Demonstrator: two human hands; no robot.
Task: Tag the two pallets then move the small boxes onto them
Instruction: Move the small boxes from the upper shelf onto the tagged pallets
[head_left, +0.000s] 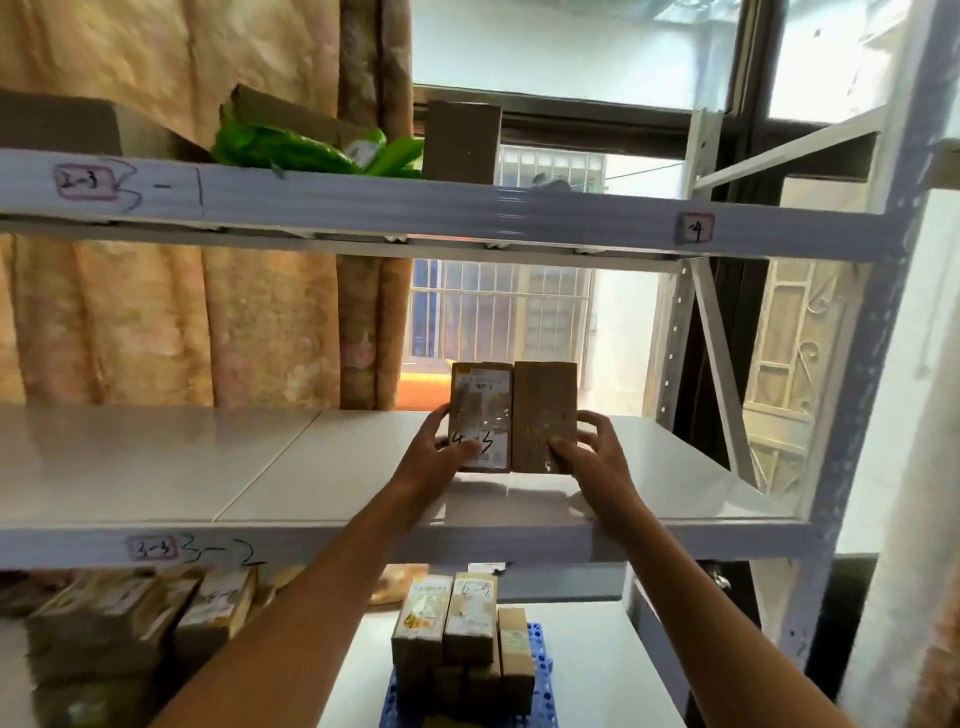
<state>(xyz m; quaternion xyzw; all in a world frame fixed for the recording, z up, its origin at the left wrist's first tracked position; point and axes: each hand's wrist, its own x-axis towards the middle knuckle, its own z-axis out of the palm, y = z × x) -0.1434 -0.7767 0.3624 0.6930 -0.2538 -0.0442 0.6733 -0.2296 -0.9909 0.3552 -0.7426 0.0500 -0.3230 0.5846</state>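
two small brown cardboard boxes stand upright side by side, touching, toward the right end of the middle white metal shelf (156, 467), back from its front edge: the left box with a white label and handwritten "4-3" (480, 415) and the plain brown right box (545, 410). the left hand (434, 457) grips the labelled box, thumb across its lower front and fingers curled round its left side; the right hand (587, 449) grips the plain box, thumb on its lower front face and fingers wrapped round its right side. whether the boxes rest on the shelf board or are just lifted off it cannot be told. the shelf's front beam carries a pink-edged tag and a handwritten "3-2" near its left end. below, on the lower white shelf, a blue plastic grid pallet (540, 670) holds a cluster of small cardboard boxes (462, 639) stacked upright, some with labels and handwritten numbers. more cardboard boxes (130, 634) crowd the left end of that lower shelf, blurred. on the upper shelf (415, 202), marked "3-1" near its left end, lie a green plastic bag (291, 150) and a brown carton (462, 140) just right of it. a patterned orange curtain (156, 322) hangs behind the rack, beside a barred window (498, 312).
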